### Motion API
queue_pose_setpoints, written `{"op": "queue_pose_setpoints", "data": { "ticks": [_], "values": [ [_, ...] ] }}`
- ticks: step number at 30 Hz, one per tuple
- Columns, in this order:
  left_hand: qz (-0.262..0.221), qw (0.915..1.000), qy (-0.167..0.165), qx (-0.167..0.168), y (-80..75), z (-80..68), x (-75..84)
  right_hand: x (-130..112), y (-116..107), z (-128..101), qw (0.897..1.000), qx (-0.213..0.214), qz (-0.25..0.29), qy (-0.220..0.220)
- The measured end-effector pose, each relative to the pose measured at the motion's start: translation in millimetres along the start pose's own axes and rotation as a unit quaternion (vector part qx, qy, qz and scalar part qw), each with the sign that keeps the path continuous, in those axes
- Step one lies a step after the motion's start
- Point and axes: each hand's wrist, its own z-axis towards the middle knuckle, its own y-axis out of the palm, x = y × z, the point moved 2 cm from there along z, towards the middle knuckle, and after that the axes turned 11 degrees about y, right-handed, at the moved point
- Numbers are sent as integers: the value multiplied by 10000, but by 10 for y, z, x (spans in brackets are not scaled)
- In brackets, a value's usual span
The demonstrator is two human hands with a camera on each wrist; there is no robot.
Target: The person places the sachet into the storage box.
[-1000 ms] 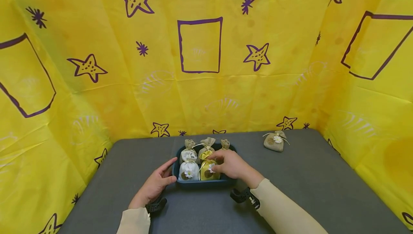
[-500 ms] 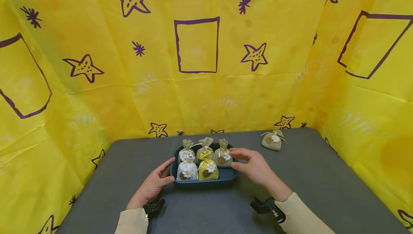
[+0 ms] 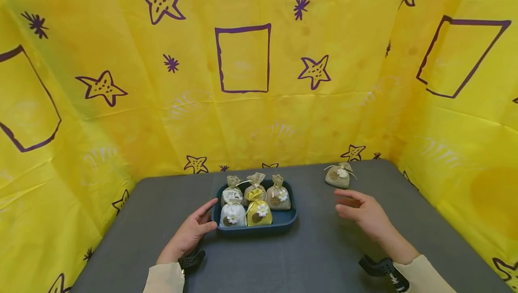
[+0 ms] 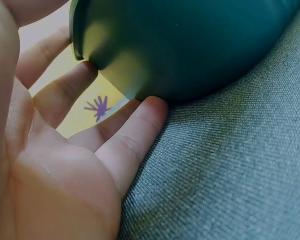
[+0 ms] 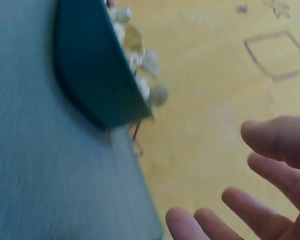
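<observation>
Small drawstring pouches with daisies fill much of a dark teal tray (image 3: 259,230). In its front row sit a white pouch (image 3: 232,214) and a yellow pouch (image 3: 259,212); behind them are three beige burlap pouches (image 3: 279,198). My left hand (image 3: 190,234) touches the tray's left end, its fingertips (image 4: 152,105) against the outer wall in the left wrist view. To the right of the tray, my right hand (image 3: 370,219) hovers over the table with fingers spread and holding nothing. Beyond its fingertips lies another burlap pouch (image 3: 339,176).
A grey cloth-covered table (image 3: 259,266) carries everything. Yellow fabric walls (image 3: 243,126) printed with purple stars and frames rise behind and on both sides. Each wrist wears a black strap (image 3: 192,259).
My right hand has let go of the yellow pouch in the tray and moved right, toward the lone burlap pouch. My left hand stays at the tray's left end.
</observation>
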Motion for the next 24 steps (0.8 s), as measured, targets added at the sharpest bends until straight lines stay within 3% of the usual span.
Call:
{"op": "queue_pose_setpoints", "data": {
  "ticks": [6,11,19,24],
  "values": [
    [-8,10000,12,-21,-8,0,-15,316,-343,12,9880,237,1305,786],
    [49,10000,29,-3,3,-2,1,513,-566,-3,9767,418,1686,1257],
    [46,10000,-3,55,5,-8,9,600,-740,48,9639,419,2395,1084],
    [73,10000,-5,60,7,-12,12,617,-764,142,9677,409,2258,1045]
  ]
}}
